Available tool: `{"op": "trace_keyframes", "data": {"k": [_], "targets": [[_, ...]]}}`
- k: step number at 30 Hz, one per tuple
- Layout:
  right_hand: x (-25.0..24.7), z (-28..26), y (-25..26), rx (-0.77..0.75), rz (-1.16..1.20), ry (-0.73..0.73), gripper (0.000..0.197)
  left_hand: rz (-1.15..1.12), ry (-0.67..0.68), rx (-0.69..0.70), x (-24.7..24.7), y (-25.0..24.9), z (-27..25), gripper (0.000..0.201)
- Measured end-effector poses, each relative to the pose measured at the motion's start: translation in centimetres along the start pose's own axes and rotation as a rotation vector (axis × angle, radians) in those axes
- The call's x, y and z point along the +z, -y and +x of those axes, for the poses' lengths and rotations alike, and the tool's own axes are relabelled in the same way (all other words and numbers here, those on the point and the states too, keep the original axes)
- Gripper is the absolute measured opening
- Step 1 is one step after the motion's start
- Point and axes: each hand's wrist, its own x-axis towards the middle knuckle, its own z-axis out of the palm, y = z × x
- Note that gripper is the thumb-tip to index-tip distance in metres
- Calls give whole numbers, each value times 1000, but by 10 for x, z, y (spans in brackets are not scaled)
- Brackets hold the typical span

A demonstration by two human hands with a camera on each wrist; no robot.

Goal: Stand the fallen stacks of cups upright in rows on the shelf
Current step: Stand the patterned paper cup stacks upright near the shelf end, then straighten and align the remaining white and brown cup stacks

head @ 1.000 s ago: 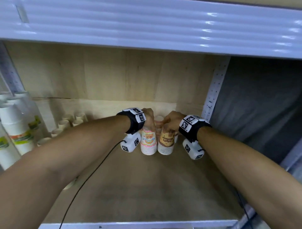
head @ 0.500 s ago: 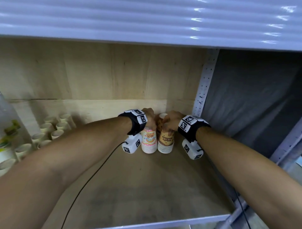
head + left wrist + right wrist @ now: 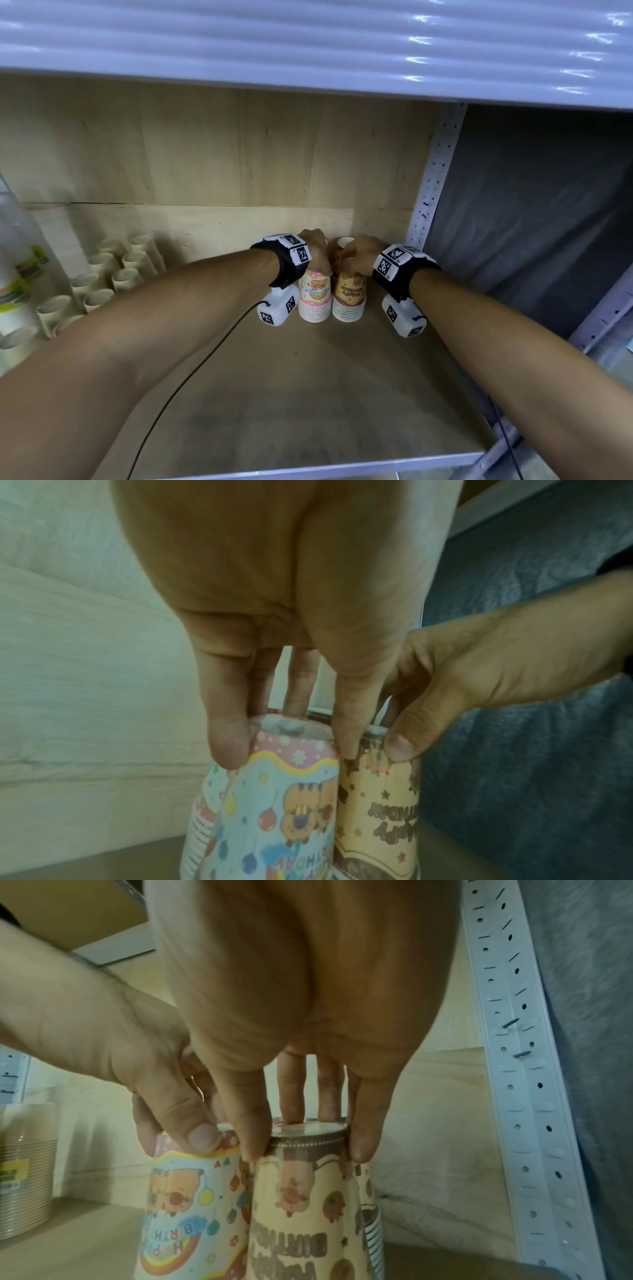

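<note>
Both stacks stand where they did a second ago, rim-down and touching, near the shelf (image 3: 308, 394) back corner. Left hand (image 3: 317, 250) keeps its grip pinching the pink stack (image 3: 315, 298) top; right hand (image 3: 363, 255) pinches the brown stack (image 3: 349, 294).

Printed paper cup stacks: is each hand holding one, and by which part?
Yes. The left hand pinches the pink-and-white stack at its upturned base; the right hand pinches the brown-and-cream stack likewise.
</note>
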Motion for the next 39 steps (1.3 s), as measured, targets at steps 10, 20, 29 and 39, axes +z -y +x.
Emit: {"op": "trace_keyframes", "data": {"k": [10,20,29,39], "targets": [[-17,1,20,44,-119,-50,29,-43,16,0,-16,11,-15,27],[-20,16,89,2,-122,-61,54,-100,-1,-167,-66,60,-59,49],[10,27,187,-188,-129,0,50,-112,-60,-306,-106,133,-133,42],[57,8,290,-483,-113,116,34,-17,-23,-473,-121,212,-217,31]]}}
